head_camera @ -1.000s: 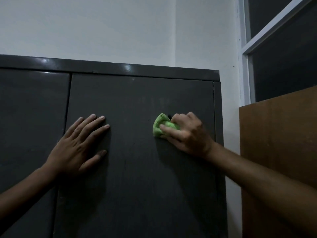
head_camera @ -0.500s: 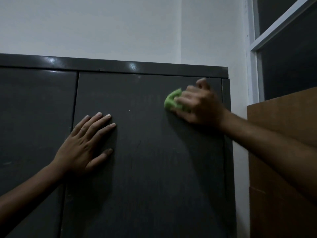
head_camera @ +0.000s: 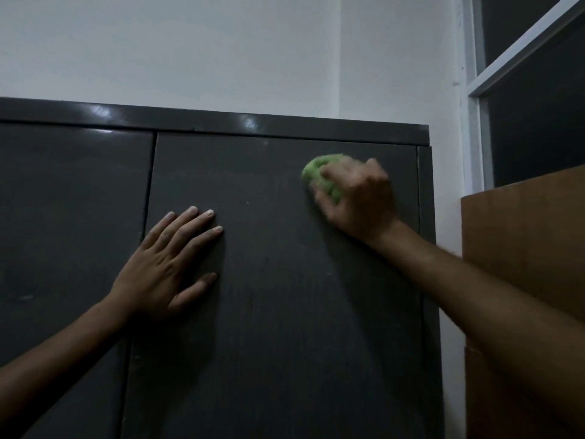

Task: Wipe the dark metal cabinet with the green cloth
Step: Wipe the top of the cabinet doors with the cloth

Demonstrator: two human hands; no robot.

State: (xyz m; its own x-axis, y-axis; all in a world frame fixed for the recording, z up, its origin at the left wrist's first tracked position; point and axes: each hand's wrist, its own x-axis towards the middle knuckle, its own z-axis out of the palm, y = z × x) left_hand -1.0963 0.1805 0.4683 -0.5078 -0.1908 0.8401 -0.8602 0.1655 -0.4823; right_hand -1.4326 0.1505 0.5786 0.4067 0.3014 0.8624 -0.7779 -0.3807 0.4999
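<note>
1. Up front, the dark metal cabinet fills most of the view, its top edge running across from 9 o'clock to 2 o'clock, with two door panels split by a vertical seam left of centre.
2. Right hand: it sits at about 1 o'clock from the middle of the view, high on the right door panel, near that door's top right corner. Its grip is clenched around the green cloth, fingers curled over the bunched fabric and pressing it against the door. Both hand and cloth look smeared with motion blur, so the fingers cannot be told apart.
3. The green cloth is a balled wad, showing at the 10 o'clock side of the right hand's knuckles and touching the door surface below the cabinet's top rail.
4. Left hand: it lies at about 8 o'clock from the middle of the view, flat on the same right door panel just beside the seam. Its grip is released, with straight fingers pointing toward 1 o'clock and the thumb spread out toward 3 o'clock, palm against the metal.
5. The two hands are well apart, the left one lower.
6. A white wall rises behind the cabinet; at 3 o'clock stands a brown wooden panel, with a white-framed window above it at 1 o'clock.
</note>
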